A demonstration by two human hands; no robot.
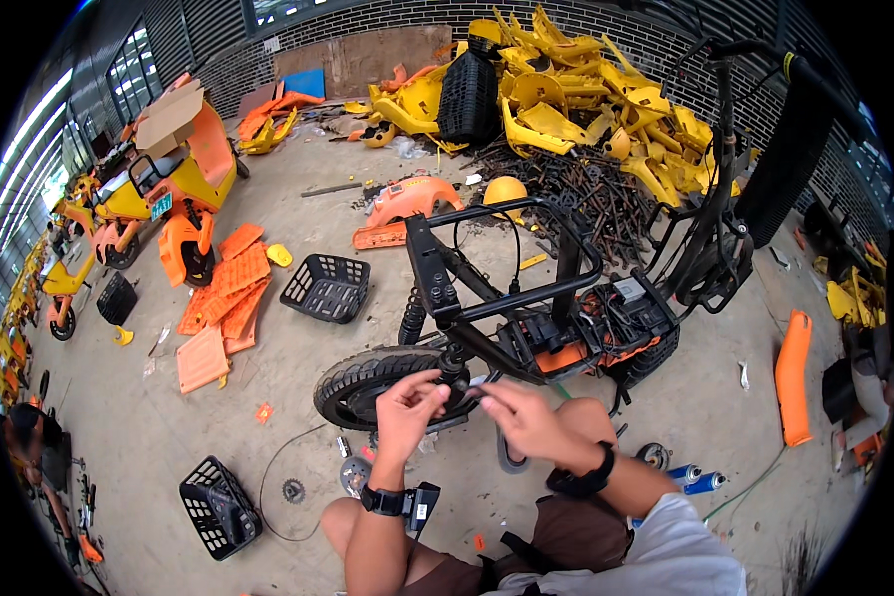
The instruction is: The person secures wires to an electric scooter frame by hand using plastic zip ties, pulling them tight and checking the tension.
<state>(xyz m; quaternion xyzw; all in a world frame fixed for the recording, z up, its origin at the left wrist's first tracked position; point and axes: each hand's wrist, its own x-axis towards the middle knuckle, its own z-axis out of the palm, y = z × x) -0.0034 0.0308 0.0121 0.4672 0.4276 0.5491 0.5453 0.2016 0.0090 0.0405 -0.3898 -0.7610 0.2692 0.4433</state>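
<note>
Two bare hands meet at the wheel side of a stripped scooter frame [497,328].
The frame stands on the concrete floor [298,407], well in from the floor's far edge at the brick wall [368,55]; its treaded wheel [343,389] lies just beyond the left hand [405,412]. A black shock absorber [454,364], long axis roughly upright, sits ahead of both hands, the left appearing nearer. The left fingers curl toward the thumb, grip unclear; the right hand [528,422] has its fingers pinched on a small dark part [474,390], blurred.
</note>
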